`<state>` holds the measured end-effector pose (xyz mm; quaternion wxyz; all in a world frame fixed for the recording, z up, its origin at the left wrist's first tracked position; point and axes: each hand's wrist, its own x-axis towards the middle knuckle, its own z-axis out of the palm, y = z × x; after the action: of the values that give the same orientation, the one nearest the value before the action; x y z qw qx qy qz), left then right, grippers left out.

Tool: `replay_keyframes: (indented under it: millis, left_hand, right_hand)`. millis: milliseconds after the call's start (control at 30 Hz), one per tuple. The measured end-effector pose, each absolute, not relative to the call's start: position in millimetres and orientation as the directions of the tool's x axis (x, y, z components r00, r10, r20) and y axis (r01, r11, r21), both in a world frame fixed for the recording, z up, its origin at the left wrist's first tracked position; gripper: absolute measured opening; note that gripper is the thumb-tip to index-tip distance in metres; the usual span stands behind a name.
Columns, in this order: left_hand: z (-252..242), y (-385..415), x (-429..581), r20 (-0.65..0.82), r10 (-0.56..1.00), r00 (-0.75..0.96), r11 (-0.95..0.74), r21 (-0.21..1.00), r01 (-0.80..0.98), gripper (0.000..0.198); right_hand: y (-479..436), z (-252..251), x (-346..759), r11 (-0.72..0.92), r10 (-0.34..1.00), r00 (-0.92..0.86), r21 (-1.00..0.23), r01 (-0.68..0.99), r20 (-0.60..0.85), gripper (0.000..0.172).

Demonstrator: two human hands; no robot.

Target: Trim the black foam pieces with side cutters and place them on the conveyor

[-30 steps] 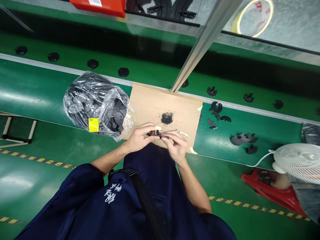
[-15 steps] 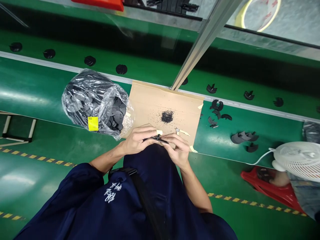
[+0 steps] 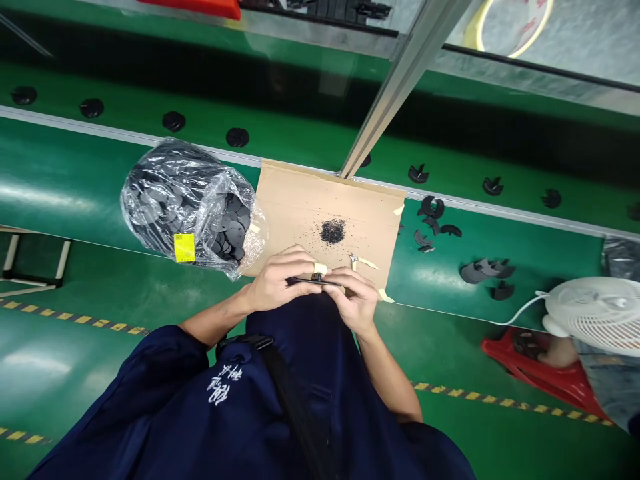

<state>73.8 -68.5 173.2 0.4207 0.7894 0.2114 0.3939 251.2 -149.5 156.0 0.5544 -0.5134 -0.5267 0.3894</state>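
Observation:
A flat black plastic part [image 3: 313, 280] is held edge-on between both hands, near the front edge of the cardboard sheet [image 3: 295, 193]. My left hand [image 3: 277, 280] is closed on its left end, with pale yellow tape round a fingertip. On the right end my right hand [image 3: 356, 297] is closed, its fingers along the top edge. A small black piece stands up from the part between the fingertips. Beyond the hands lies a pile of tiny black pieces [image 3: 333, 231]. Cutting pliers with pale yellow handles [image 3: 365, 262] lie right of it.
A clear plastic bag [image 3: 187, 200] of black discs stands left of the cardboard. Loose black curved parts [image 3: 483, 271] lie to the right, beside a white fan [image 3: 595, 313]. Across the back, a green belt [image 3: 300, 150] carries spaced black parts; a metal post [image 3: 395, 93] rises there.
The black part has tilted to lie more level between my hands, and my fingers have shifted slightly on it. The parts on the belt appear slightly further left, as the whole view has shifted.

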Motion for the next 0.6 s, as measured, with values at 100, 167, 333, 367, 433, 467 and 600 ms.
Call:
replay_keyframes:
  millis: [100,167,333,367,433,467,600]
  left_hand:
    - [175,-69,75,0.39,0.662,0.641,-0.512,0.859,0.007,0.034]
    - [174,-71,76,0.368,0.679,0.636,-0.509,0.86,0.046,0.034]
    - [169,-74,74,0.344,0.761,0.55,-0.497,0.854,0.154,0.026]
    - [168,-73,74,0.349,0.765,0.542,-0.502,0.85,0.16,0.023]
    - [166,-71,72,0.365,0.753,0.548,-0.526,0.834,0.167,0.018]
    - [165,-70,71,0.368,0.744,0.557,-0.538,0.825,0.174,0.018]
    - [164,-66,69,0.383,0.708,0.593,-0.586,0.787,0.192,0.019]
  right_hand:
    - [-149,151,250,0.139,0.975,0.167,-0.988,0.063,0.148,0.012]
    - [-148,139,256,0.096,0.986,0.127,-0.992,0.082,0.106,0.019]
    - [-148,67,302,-0.071,0.992,0.126,-0.872,0.485,-0.01,0.054]
    - [-150,49,312,-0.146,0.983,0.177,-0.792,0.593,-0.048,0.063]
    - [-155,16,330,-0.268,0.962,0.238,-0.601,0.753,-0.132,0.069]
    - [-158,3,335,-0.288,0.957,0.243,-0.569,0.77,-0.156,0.065]
    - [-162,-20,342,-0.342,0.925,0.243,-0.361,0.868,-0.292,0.048]
